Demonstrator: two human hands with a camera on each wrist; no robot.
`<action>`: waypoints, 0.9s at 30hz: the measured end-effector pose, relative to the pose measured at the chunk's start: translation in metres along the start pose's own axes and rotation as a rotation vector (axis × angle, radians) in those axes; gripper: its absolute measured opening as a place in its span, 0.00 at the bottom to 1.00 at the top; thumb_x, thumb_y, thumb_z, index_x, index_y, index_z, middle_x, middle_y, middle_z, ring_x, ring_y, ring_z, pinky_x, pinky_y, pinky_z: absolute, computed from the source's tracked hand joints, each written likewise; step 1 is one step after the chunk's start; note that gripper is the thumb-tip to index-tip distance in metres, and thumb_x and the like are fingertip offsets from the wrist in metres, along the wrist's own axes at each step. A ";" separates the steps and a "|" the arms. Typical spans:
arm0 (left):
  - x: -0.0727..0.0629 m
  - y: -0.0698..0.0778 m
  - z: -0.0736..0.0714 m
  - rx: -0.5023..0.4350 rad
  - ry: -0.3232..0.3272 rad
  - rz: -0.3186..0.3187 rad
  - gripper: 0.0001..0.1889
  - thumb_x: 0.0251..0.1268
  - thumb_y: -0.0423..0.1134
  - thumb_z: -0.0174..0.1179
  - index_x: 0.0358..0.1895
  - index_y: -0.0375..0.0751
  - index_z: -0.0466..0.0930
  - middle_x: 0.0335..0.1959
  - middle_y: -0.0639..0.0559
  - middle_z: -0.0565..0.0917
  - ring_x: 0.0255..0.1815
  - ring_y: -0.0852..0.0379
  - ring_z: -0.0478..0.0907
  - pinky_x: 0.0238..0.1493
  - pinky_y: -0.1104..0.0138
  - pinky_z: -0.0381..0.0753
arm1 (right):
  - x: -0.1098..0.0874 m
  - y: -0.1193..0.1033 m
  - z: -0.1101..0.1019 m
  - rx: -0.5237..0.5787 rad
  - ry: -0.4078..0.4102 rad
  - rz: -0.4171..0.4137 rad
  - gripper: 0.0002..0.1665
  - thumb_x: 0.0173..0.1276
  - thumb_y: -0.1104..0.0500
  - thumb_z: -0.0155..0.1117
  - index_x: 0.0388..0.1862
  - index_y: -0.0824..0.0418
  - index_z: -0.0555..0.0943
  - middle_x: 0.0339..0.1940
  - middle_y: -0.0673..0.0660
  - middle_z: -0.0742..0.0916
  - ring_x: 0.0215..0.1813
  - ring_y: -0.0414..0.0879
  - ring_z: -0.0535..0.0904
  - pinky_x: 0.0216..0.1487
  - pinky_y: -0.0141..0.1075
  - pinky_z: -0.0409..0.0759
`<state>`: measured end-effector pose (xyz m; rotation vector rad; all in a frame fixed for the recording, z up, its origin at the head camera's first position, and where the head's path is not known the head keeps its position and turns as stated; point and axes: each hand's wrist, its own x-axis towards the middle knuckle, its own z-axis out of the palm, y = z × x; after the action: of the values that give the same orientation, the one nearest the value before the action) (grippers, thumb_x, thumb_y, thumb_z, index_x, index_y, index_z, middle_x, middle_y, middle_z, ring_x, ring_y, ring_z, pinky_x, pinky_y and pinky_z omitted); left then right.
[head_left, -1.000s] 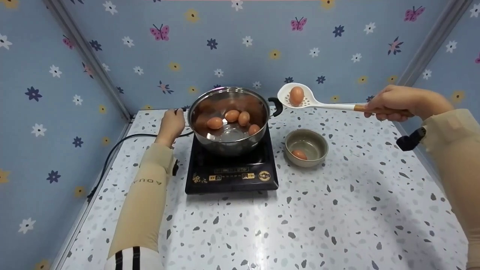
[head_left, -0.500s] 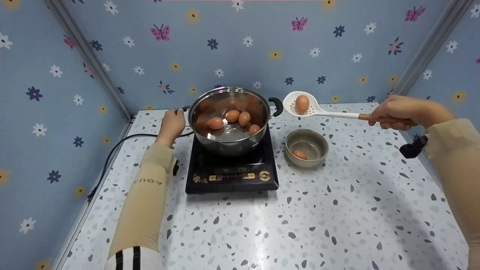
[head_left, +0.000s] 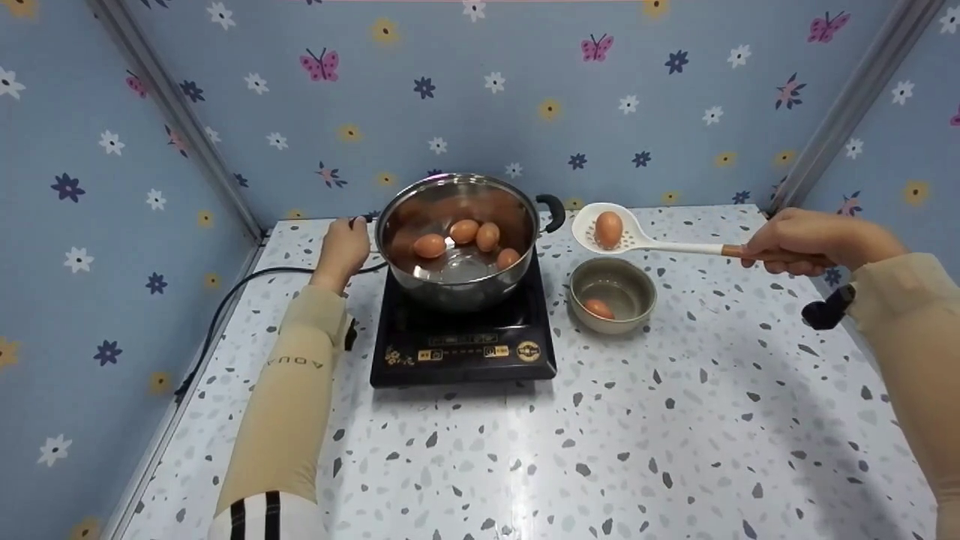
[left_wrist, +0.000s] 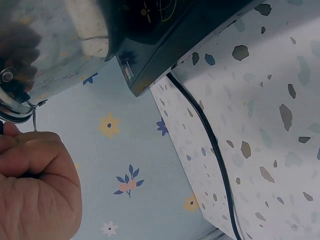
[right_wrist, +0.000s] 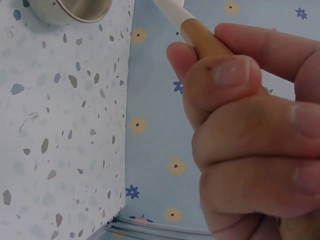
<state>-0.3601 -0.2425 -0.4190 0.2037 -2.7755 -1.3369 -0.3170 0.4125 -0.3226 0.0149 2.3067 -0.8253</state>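
My right hand grips the wooden handle of a white slotted spoon, its fingers curled round it in the right wrist view. One brown egg lies in the spoon's bowl, above and behind a small grey-beige bowl. Inside that bowl is another brown egg. My left hand grips the left handle of a steel pot; the fingers mostly hide this handle. Several brown eggs lie in the pot.
The pot stands on a black induction cooker, whose black cord runs off to the left. Opposite my left hand, the pot's black right handle sticks out near the spoon. Flowered panels wall in the speckled table at the back and sides.
My right hand has lowered the spoon with its egg and shifted it slightly right, from beside the pot's right handle toward the small bowl. The left hand stays on the pot.
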 end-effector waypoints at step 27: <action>-0.003 0.002 -0.001 -0.004 -0.026 -0.017 0.28 0.92 0.47 0.31 0.65 0.23 0.70 0.53 0.33 0.73 0.55 0.40 0.72 0.60 0.48 0.70 | 0.012 0.035 0.011 0.005 -0.057 0.029 0.14 0.84 0.52 0.59 0.48 0.57 0.88 0.20 0.48 0.78 0.17 0.38 0.65 0.21 0.32 0.69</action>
<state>-0.3575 -0.2418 -0.4163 0.2119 -2.7987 -1.3585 -0.3125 0.4318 -0.3556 0.0267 2.2457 -0.8059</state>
